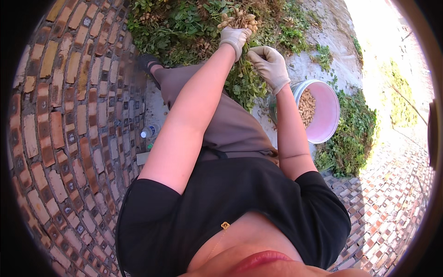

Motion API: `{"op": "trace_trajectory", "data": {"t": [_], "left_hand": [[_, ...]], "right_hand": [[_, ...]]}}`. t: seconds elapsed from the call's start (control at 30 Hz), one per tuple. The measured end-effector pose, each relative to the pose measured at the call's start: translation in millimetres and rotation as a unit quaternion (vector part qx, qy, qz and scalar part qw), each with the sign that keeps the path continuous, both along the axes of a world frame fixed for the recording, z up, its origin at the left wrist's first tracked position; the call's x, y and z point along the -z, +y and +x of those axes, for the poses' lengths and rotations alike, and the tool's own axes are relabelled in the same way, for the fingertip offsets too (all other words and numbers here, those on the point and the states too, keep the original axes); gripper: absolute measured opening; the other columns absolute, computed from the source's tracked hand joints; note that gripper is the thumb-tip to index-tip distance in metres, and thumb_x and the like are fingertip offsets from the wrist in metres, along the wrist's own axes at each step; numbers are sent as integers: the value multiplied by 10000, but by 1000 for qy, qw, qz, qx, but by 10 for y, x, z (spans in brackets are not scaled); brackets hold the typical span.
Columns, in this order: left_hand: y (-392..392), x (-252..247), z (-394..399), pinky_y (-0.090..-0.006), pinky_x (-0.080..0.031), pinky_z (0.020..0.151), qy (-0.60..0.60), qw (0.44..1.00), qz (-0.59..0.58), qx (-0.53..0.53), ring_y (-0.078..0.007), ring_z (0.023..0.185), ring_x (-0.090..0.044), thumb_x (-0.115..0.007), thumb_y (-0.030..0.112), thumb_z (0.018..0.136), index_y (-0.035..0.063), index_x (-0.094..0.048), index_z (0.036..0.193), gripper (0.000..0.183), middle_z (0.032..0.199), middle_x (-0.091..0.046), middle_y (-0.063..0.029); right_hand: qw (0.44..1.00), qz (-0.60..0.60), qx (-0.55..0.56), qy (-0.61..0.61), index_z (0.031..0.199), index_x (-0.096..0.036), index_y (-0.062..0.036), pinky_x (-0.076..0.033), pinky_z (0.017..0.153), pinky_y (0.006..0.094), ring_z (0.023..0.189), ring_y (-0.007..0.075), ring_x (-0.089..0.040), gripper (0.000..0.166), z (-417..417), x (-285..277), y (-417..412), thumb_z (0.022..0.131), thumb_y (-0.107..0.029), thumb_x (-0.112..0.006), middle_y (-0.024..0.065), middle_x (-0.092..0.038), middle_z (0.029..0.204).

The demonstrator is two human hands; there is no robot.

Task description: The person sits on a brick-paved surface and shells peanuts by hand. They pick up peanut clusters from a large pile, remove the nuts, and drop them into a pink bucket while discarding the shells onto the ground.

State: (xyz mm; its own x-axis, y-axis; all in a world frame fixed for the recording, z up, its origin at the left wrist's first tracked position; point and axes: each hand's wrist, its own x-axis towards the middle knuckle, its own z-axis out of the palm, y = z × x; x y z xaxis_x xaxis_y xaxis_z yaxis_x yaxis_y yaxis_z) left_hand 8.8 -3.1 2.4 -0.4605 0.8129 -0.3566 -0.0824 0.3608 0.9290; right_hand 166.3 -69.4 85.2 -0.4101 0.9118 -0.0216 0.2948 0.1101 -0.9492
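Observation:
My left hand [235, 36], in a pale knit glove, grips a bunch of uprooted peanut plants by the stems. Its peanut pods [252, 23] and roots stick up beyond my fist, while the leafy tops [245, 86] hang down towards my lap. Close on the right is my right hand [270, 65], gloved too, with thumb and fingers curled beside the stems. Whether anything is pinched in it cannot be made out. Just behind my right wrist, a white bucket [325, 133] with a pinkish inside leans towards me and holds loose peanuts [306, 108].
A broad heap of peanut plants [187, 27] lies ahead of my legs. More greenery [353, 138] is piled beyond the bucket. On my left rises a brick wall [72, 138], with a plastic bottle [150, 131] near its foot. A pale sheet [304, 65] covers the ground.

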Motion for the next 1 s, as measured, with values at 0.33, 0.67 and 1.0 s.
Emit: {"op": "trace_trajectory", "data": {"t": [0.33, 0.67, 1.0], "left_hand": [[-13, -267, -269, -398, -419, 910, -233, 967, 72, -68, -223, 1066, -552, -793, 182, 735, -5, -650, 1089, 424, 1212, -600, -139], [-40, -106, -168, -353, -431, 899, -235, 969, 67, -30, -230, 1014, -567, -799, 132, 704, -86, -567, 1100, 508, 1134, -613, -165], [-49, -239, -116, -284, -494, 869, -226, 954, 198, 13, -159, 958, -618, -715, -88, 698, -6, -564, 1189, 520, 1111, -647, -44]], "right_hand": [[789, -345, 4, 508, 1093, -553, 34, -486, 626, 251, 766, 151, -552, 253, 471, 214, 131, 923, -153, -553, 76, -571, 940], [979, -175, 80, 74, 849, -620, -47, -369, 510, 216, 567, 51, -442, 267, -194, 359, 340, 832, -286, -738, -45, -545, 692], [903, 205, 42, -376, 873, -658, -46, -497, 763, 440, 871, 355, -624, 501, -45, 88, 211, 880, -532, -536, 179, -660, 890]]}}
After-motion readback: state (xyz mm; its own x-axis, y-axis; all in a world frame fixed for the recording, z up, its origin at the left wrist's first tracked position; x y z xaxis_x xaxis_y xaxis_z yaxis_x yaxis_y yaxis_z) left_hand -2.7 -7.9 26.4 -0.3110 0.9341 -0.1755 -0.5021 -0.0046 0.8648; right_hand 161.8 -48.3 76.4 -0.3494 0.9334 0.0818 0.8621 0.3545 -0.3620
